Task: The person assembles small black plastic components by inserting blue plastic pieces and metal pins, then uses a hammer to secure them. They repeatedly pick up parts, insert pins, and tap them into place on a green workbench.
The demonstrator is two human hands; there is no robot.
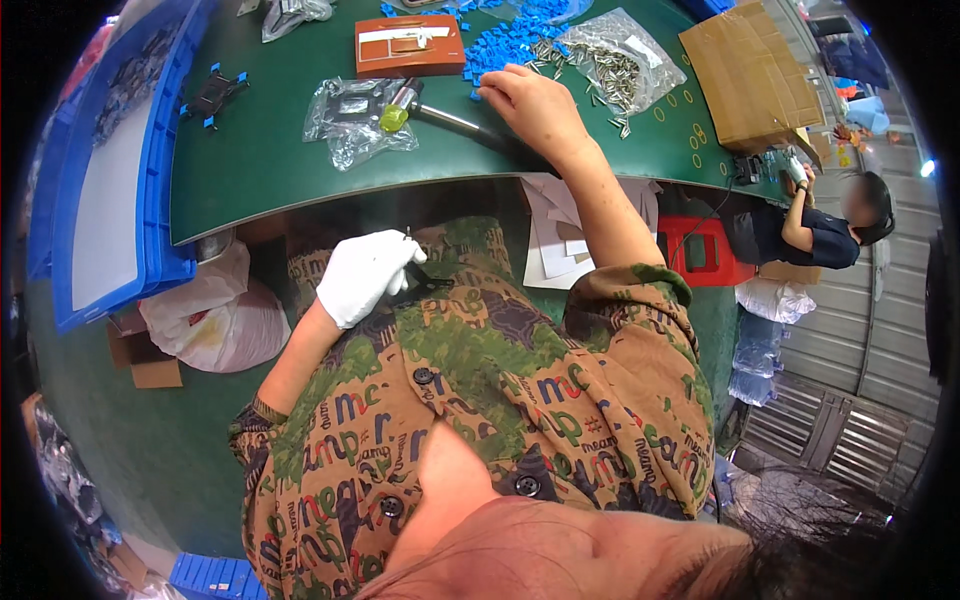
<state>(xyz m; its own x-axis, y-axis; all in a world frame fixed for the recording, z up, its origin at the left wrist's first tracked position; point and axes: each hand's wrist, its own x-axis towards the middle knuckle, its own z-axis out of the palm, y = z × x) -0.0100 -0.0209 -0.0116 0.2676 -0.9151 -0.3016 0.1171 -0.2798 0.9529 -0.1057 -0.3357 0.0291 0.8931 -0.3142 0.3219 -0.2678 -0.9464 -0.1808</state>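
Observation:
My left hand [362,278], in a white glove, is closed round a small black part [430,283] in front of my lap; the glove hides much of it. My bare right hand [537,108] is over the table with its fingers curled together, at the edge of a heap of small blue plastic pieces [505,45]. What those fingers hold, if anything, is hidden. Just right of it lie many small metal pins [615,75], partly on a clear plastic bag [645,55]. A hammer [440,116] with a yellow-green end lies to its left, the handle running under my right wrist.
A brown-red box [408,58] and a clear-bagged black part [350,105] sit left of the blue heap. Further left are a black part with blue corners [213,95] and a blue crate [160,200]. A cardboard box [750,75] and a co-worker [815,225] are at right.

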